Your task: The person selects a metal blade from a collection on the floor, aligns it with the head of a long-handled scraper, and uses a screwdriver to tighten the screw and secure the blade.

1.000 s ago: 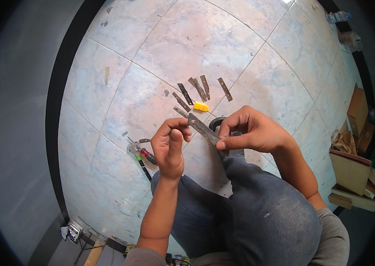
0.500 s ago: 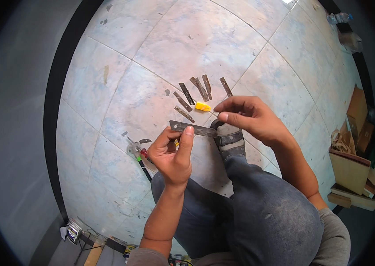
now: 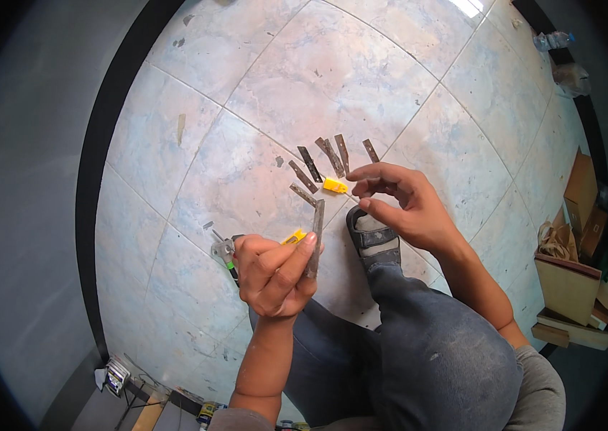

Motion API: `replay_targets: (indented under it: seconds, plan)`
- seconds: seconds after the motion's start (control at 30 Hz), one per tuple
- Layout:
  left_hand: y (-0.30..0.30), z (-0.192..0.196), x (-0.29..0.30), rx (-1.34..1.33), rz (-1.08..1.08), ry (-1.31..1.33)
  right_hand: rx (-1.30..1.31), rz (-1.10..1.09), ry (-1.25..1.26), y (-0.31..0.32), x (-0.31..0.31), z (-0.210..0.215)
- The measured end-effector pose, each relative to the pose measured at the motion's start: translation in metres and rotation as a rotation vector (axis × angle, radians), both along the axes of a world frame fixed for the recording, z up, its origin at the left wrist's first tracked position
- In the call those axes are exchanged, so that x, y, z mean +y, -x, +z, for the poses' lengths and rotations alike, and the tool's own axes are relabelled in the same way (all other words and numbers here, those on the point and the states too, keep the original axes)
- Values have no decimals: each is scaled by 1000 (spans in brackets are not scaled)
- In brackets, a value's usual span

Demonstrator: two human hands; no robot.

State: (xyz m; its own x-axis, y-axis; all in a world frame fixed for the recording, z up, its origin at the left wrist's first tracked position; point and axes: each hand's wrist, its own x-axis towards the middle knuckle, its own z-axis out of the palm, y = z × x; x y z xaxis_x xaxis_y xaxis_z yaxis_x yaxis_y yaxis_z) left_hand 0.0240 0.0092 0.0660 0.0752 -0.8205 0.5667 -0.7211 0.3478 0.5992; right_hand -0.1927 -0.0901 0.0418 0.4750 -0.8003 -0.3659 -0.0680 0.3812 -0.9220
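Observation:
Between thumb and fingers, my left hand (image 3: pixel 275 276) grips a long, worn metal blade (image 3: pixel 318 233), turned nearly upright with its narrow edge showing. A small yellow plastic piece (image 3: pixel 294 237) shows just beyond these fingers; I cannot tell if they touch it. My right hand (image 3: pixel 404 201) hovers above the sandal with thumb and fingers apart and nothing visible in them. Close to its fingertips a yellow plastic piece (image 3: pixel 334 186) lies on the floor. Around that piece several flat metal blades are fanned out, one darker blade (image 3: pixel 310 164) among them and a rusty blade (image 3: pixel 370 150) farther right.
Left of my left hand lies a tool with a grey head and green-black handle (image 3: pixel 225 251). My sandalled foot (image 3: pixel 376 237) stands on the tiled floor (image 3: pixel 246 172). Wooden boards and boxes (image 3: pixel 570 276) are stacked at right; a plastic bottle (image 3: pixel 554 41) lies at far right.
My left hand has rolled over, swinging the blade from lying crosswise with its flat side showing to nearly upright, edge-on. My right hand stays about where it was, fingers still apart.

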Motion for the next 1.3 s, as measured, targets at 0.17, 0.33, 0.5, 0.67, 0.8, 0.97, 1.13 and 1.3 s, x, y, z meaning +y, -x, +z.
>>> replay_targets:
  seconds: [0.17,0.33,0.5,0.67,0.8,0.97,1.13,1.3]
  plan:
    - [-1,5,0,-84,-19,-21,19,178,471,-6,-4,33]
    - [0,8,-1,-77,16,-38,67,384,717,-10,-6,39]
    - [2,7,-3,101,131,-84,-9,462,682,-15,-3,38]
    - [8,10,-4,274,183,-149,-72,453,787,-13,-12,37]
    - [13,9,-3,418,206,-205,-35,379,801,-11,-14,43]
    - [25,16,-8,713,259,-262,9,390,754,-18,-5,42]
    - [28,17,-13,1075,364,-350,-2,257,790,-5,-11,32]
    - [26,9,-14,1178,386,-347,-162,42,461,-17,-2,36]
